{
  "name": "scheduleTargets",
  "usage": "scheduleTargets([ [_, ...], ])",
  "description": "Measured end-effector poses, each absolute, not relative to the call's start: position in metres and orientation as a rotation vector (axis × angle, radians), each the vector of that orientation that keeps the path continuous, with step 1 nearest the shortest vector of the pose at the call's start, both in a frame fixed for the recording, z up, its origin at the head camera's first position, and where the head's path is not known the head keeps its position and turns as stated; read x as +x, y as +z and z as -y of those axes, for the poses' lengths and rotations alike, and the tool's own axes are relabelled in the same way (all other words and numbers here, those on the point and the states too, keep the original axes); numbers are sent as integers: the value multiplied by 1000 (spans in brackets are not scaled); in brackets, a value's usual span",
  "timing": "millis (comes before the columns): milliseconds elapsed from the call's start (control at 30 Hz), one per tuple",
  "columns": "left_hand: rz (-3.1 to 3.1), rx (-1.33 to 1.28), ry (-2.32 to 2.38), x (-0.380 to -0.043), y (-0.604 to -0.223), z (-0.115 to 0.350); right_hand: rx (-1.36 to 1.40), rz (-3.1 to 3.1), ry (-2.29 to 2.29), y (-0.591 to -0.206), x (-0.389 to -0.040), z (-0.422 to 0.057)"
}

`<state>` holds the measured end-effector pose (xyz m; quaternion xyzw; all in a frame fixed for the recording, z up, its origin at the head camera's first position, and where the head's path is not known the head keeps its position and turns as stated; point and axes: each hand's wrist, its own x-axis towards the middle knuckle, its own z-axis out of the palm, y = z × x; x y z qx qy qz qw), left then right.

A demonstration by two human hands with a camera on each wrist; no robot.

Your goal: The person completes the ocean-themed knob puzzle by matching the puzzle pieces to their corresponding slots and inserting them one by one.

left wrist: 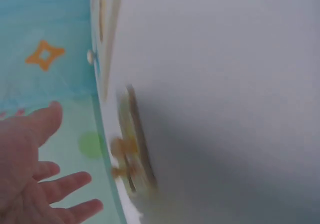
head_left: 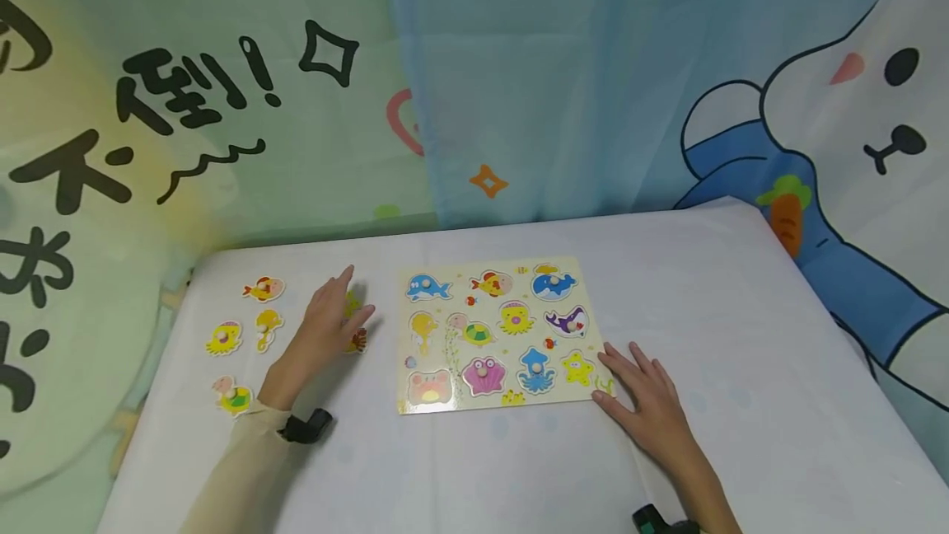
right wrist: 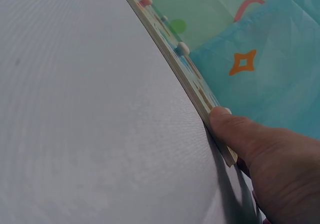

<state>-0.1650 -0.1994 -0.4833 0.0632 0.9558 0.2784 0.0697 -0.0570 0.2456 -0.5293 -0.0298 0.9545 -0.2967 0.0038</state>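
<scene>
overall, a hanging backdrop (head_left: 563,89), part green and part blue, fills the space behind the puzzle board (head_left: 445,267), with a printed rabbit (head_left: 838,138) to the board's right. beneath the board spreads a table (head_left: 519,476) covered in white cloth. the board lies flat, sea-creature pictures facing up. at its near right corner the right hand (head_left: 648,398) rests, fingers spread and thumb touching the edge, seemingly to steady it. left of the board, the left hand (head_left: 320,324) is wide, nothing between thumb and fingers, beside a yellow-green piece (head_left: 352,304) and a reddish striped piece (head_left: 359,341), both partly hidden. farther left of the board lie a turtle piece (head_left: 233,395), an octopus piece (head_left: 224,339), a fish piece (head_left: 265,289) and a seahorse piece (head_left: 268,328). the step in hand looks like reaching for a loose piece; the next move probably calls for a narrow pinch on a knob (left wrist: 122,147), blurred in the left wrist view.
</scene>
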Motion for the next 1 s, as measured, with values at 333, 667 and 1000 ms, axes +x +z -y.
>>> scheduleTargets([
  [333, -2876, 55, 800, -148, -488, 242, -90, -3011, -942, -530, -56, -246],
  [667, -2947, -84, 754, -139, -471, 299, -94, -3012, -948, -529, -57, -243],
  [1000, -3064, -191, 525, -129, -475, 343, -105, -3004, -959, -528, -57, -245],
])
